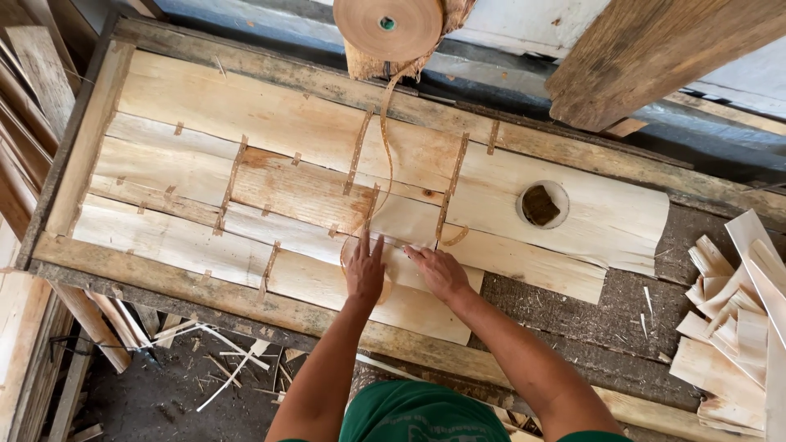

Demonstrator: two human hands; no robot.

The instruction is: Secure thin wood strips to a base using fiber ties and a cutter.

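Note:
Thin pale veneer sheets [246, 115] lie pieced together on a wooden work table [205, 299], joined by short brown tape strips [359, 151]. A roll of brown tape [389, 26] hangs above the far edge, and its loose strip [386, 139] trails down to my hands. My left hand [364, 270] presses flat on the tape over a seam between two sheets. My right hand [440, 272] lies flat beside it on the sheet, fingers pointing left. Neither hand grips anything.
One sheet has a round hole [542, 205] showing dark wood beneath. A pile of veneer offcuts [733, 319] lies at the right. A thick wooden beam [655, 49] crosses the upper right. Scraps and planks [33, 106] lie at the left and on the floor.

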